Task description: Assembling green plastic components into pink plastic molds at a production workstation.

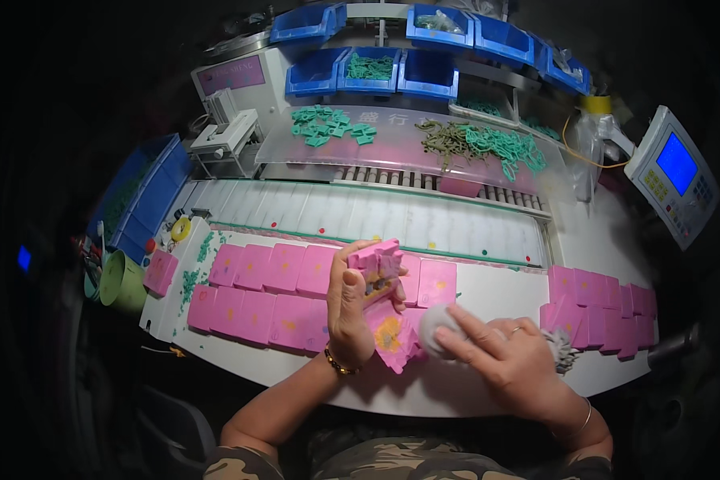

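My left hand (349, 308) holds a pink rubber mold (376, 258), opened into two parts. Its lower part (393, 340) hangs down below the palm, with a yellow patch and an uneven inner face turned toward me. My right hand (508, 364) is closed round a whitish-grey rounded pouch (438, 330), blurred by motion, just right of the mold's lower part. A ruffled grey end (562, 352) sticks out behind that hand and seems to belong to the pouch. Whether pouch and mold touch, I cannot tell.
Pink blocks (252, 316) stand in two rows on the white table (496, 292), more (604, 308) at its right end. Behind are green pieces (328, 124) on a clear shelf, blue bins (368, 72), a control panel (676, 172) at right and a green cup (122, 278) at left.
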A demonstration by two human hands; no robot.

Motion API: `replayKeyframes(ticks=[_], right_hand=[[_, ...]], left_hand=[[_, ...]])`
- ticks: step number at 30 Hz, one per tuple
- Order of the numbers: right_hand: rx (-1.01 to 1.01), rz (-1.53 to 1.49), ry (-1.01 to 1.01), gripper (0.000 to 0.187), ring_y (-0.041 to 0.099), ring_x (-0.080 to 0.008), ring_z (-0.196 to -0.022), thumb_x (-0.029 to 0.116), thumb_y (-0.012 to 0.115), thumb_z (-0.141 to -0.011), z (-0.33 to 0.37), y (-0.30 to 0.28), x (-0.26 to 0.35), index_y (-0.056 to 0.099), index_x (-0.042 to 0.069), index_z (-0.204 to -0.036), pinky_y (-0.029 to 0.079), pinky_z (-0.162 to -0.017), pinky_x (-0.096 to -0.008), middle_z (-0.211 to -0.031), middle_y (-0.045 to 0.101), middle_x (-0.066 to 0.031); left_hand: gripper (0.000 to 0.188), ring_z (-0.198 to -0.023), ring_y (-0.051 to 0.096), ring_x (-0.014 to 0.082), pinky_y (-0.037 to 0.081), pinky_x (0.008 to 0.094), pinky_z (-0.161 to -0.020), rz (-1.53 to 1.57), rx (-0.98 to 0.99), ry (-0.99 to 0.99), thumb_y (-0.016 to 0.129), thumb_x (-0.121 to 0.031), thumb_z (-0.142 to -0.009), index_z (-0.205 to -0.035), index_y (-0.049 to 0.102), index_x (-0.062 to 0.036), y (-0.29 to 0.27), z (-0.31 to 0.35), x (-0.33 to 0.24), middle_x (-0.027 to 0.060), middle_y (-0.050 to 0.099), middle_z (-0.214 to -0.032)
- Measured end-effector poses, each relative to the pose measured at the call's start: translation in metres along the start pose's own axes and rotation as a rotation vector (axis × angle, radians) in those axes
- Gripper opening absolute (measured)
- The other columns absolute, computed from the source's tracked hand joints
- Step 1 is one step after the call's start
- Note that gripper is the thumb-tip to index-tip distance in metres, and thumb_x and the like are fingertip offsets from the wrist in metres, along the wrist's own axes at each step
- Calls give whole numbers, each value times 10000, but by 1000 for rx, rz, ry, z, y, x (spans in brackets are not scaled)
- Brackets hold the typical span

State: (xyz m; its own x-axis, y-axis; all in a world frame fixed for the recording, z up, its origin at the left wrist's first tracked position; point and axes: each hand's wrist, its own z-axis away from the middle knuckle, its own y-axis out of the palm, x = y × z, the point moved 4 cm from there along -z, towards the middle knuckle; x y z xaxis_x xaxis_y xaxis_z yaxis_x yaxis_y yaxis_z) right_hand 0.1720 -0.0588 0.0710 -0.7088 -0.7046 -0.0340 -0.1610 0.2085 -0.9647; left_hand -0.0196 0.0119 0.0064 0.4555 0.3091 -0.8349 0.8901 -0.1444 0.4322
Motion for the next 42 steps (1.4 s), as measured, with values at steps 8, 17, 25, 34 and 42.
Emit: replayKeyframes(ticks=[8, 17, 25, 34, 42], right_hand=[[-154, -42, -69, 510, 621, -172, -776, 115, 577, -780, -14, -11, 26, 601, 180, -1286, 451, -702, -293, -1329, 581, -107], [-97, -20, 206, 596, 594, -207, -753, 34, 624, -711, 14, 5, -24, 593, 158, -1293, 432, -730, -342, -1353, 556, -122], [61, 160, 440, 531, 588, -287, -885, -13, 609, -759, 40, 35, -71, 584, 93, -1278, 428, -782, -380, -1367, 536, -129], [-251, -956, 361, 604, 565, -239, -1104, 151, 741, -808, -15, 20, -39, 502, 58, -1355, 447, -844, -342, -1279, 565, -145], [-459, -1057, 354, 292, 575, -137, -847, 89, 764, -770, -20, 32, -35, 671, 27, -1040, 430, -741, -277, -948, 659, -66]], left_hand=[[589, -759, 583, 177, 500, 317, -690, -27, -7, 73, 362, -518, -1003, -1282, 363, 2, 17, -2, -7, 196, 597, -1049], [493, -740, 610, 210, 536, 360, -711, 180, -113, -70, 297, -461, -1033, -1181, 430, -10, -13, -9, 3, 186, 600, -1008], [634, -826, 690, 286, 617, 391, -575, 530, -24, -439, 299, -564, -998, -1167, 490, 16, 4, -15, 16, 172, 603, -1013], [437, -873, 676, 188, 545, 282, -771, 104, 105, -373, 425, -429, -1014, -1175, 476, -26, 32, 11, 11, 135, 606, -1116], [383, -1046, 548, 118, 460, 293, -922, -212, 252, -49, 582, -302, -971, -1243, 506, -43, 26, 20, 4, 60, 578, -1151]])
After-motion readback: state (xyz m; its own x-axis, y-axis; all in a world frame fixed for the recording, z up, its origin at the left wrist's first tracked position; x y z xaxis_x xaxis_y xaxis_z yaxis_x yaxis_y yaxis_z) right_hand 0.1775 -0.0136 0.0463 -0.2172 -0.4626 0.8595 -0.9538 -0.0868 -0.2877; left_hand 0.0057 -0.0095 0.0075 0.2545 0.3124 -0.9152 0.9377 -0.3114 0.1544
